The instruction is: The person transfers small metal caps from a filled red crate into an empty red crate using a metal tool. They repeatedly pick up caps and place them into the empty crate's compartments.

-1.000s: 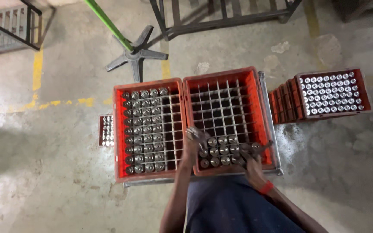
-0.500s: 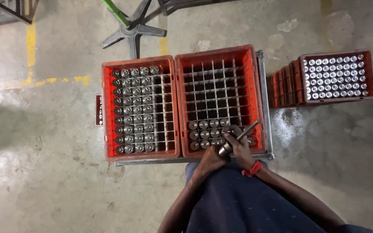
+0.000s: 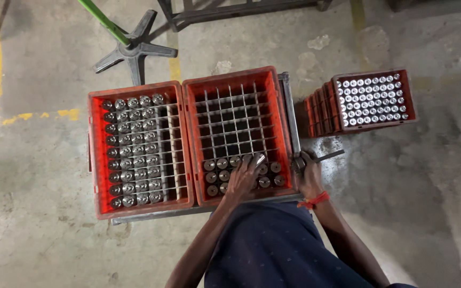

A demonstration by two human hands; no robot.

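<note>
Two red divided crates stand side by side below me. The left crate (image 3: 96, 154) is nearly full of round metal parts. The right crate (image 3: 192, 133) holds metal parts only in its near rows. My left hand (image 3: 244, 176) is over those near rows, fingers around a shiny metal part (image 3: 260, 159) above a cell. My right hand (image 3: 308, 173), with a red band at the wrist, sits at the crate's right rim gripping a dark rod-like tool (image 3: 326, 157) and what looks like more parts.
Both crates rest on a metal frame (image 3: 289, 114). A stack of red crates (image 3: 374, 101) topped with metal parts stands to the right. A star-shaped metal base (image 3: 134, 50) with a green pole and a dark metal rack lie beyond. Yellow floor lines run at left.
My hands were together at the right crate's near edge. Now my left hand has gone out over the near rows with a part, and my right hand has shifted to the right rim.
</note>
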